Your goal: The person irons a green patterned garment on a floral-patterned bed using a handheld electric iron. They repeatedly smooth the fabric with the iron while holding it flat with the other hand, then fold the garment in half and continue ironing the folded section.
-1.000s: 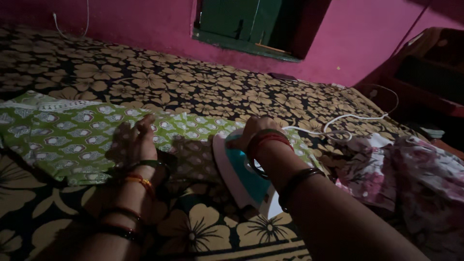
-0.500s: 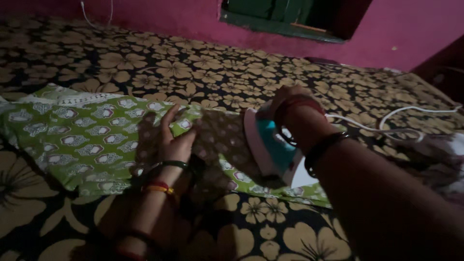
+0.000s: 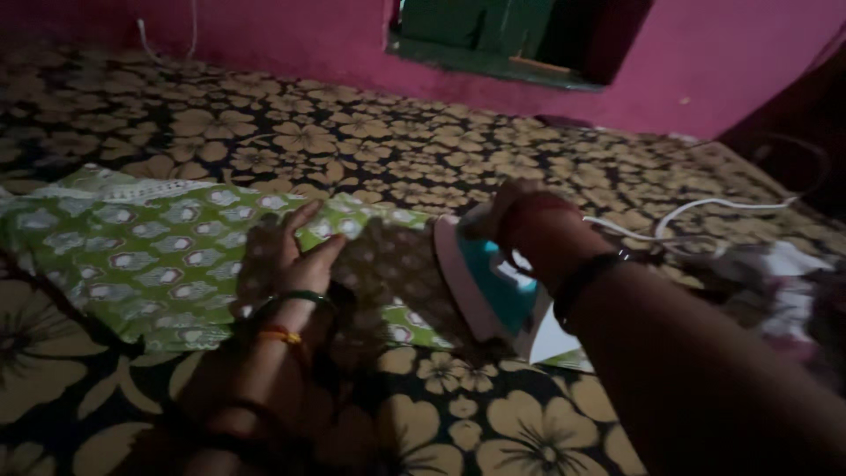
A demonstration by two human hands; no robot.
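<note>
**A:** What are your fingers doing?

**B:** My left hand (image 3: pixel 295 260) lies flat on the green printed cloth (image 3: pixel 159 256), fingers stretched out and spread, gripping nothing, just pressing the fabric down. My right hand (image 3: pixel 515 216) is curled tight around the handle of the iron (image 3: pixel 489 282); the fingers themselves are mostly hidden behind my wrist and the red bangles (image 3: pixel 533 220), but the grasp is closed on the handle.

**A:** Where is the iron compared with your left fingers?

**B:** Just beside them, to their right. It is white and teal, and it sits on the cloth with a shadowed strip of fabric between its edge and my left fingertips. They are near but not touching.

**A:** And the cloth?

**B:** It runs under both hands. Most of it spreads away from my left fingers to the left, where a white trimmed edge shows at the far corner. A small bit peeks out beyond the iron, near my right forearm.

**A:** What lies further out?

**B:** A white cord (image 3: pixel 705 211) trails off from the iron, past my right fingers, looping to the right. Near it is a heap of pink flowered fabric (image 3: pixel 784 282), rather blurred. Everything rests on a dark bedspread (image 3: pixel 370 150) with big yellow flowers. Beyond that is a pink wall (image 3: pixel 723 62) with a green window frame (image 3: pixel 476 35).
</note>
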